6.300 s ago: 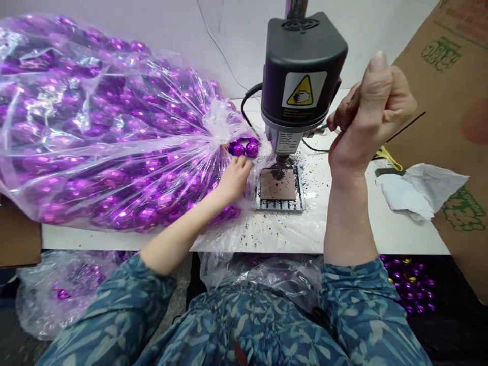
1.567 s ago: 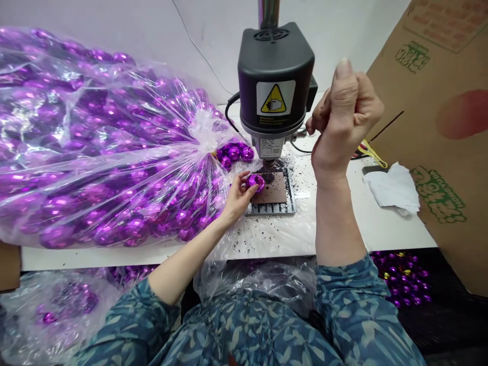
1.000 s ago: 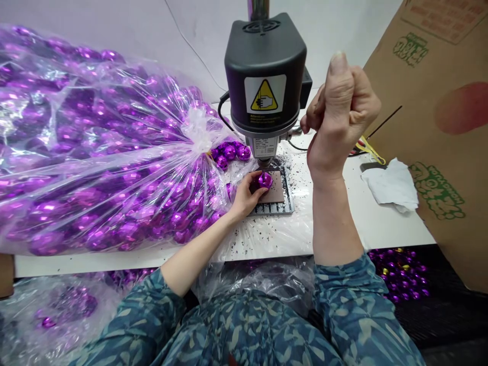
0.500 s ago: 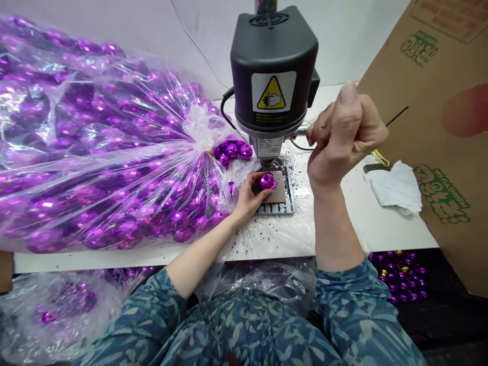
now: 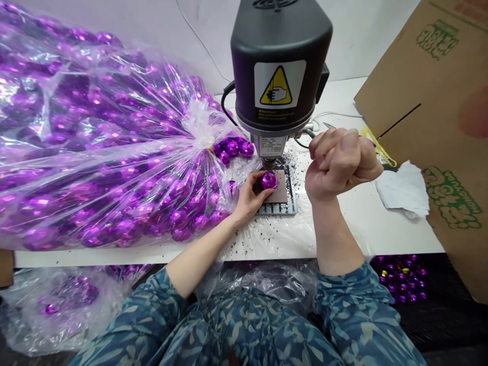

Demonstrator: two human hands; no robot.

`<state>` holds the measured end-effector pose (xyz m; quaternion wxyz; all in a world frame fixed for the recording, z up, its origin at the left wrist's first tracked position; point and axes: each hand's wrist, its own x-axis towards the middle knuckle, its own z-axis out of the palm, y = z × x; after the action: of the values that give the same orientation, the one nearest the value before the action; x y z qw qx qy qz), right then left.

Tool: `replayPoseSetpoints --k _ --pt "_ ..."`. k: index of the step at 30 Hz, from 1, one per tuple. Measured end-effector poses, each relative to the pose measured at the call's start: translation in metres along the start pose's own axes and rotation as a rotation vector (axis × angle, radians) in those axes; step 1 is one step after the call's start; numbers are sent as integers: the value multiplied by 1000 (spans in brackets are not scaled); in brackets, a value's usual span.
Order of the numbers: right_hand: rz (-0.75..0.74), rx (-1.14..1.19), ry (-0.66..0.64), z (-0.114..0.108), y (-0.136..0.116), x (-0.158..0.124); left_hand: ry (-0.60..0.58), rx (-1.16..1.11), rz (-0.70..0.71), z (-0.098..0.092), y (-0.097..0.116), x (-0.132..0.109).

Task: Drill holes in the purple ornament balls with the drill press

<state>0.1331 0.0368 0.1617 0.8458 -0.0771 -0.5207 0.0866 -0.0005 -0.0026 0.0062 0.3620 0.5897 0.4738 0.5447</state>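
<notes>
My left hand (image 5: pixel 252 195) pinches a shiny purple faceted ball (image 5: pixel 268 180) between thumb and fingers. The ball sits on a small brown board (image 5: pixel 280 190), which lies on the slotted metal base (image 5: pixel 290 209) of a drill press. Just above the ball is the machine's chuck (image 5: pixel 269 162); the tip under it cannot be made out. My right hand (image 5: pixel 341 162) is closed in a fist at the end of the press's lever (image 5: pixel 309 133), whose grip the fingers hide. The black motor housing (image 5: pixel 280 46) carries a yellow warning sticker.
A big tied plastic bag (image 5: pixel 114 152) of purple balls fills the left. Several loose balls (image 5: pixel 233 147) lie behind the base. Dark shavings (image 5: pixel 244 239) litter the white table. To the right are a white cloth (image 5: pixel 404 190), yellow-handled scissors (image 5: pixel 379 147) and a cardboard box (image 5: pixel 438 127).
My right hand has come down in the picture with the lever. The motor housing looks larger and higher. My left hand and the ball have stayed nearly in place.
</notes>
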Motion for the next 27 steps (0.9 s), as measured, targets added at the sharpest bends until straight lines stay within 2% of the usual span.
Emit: replayPoseSetpoints --k 4,9,13,20,24,27 --pt "-93 36 12 -3 6 -5 0 -6 -9 0 0 -1" --pt "-72 26 26 -5 8 -9 -3 -7 -16 1 0 -1" --pt "-136 59 28 -6 13 -10 -4 5 -24 0 1 -1" --pt "-133 4 52 -13 15 -19 -8 -11 -27 0 5 -1" --pt "-62 -18 11 -7 9 -6 3 -14 -31 1 1 2" --pt "108 -80 4 7 6 19 38 27 -30 2 3 4"
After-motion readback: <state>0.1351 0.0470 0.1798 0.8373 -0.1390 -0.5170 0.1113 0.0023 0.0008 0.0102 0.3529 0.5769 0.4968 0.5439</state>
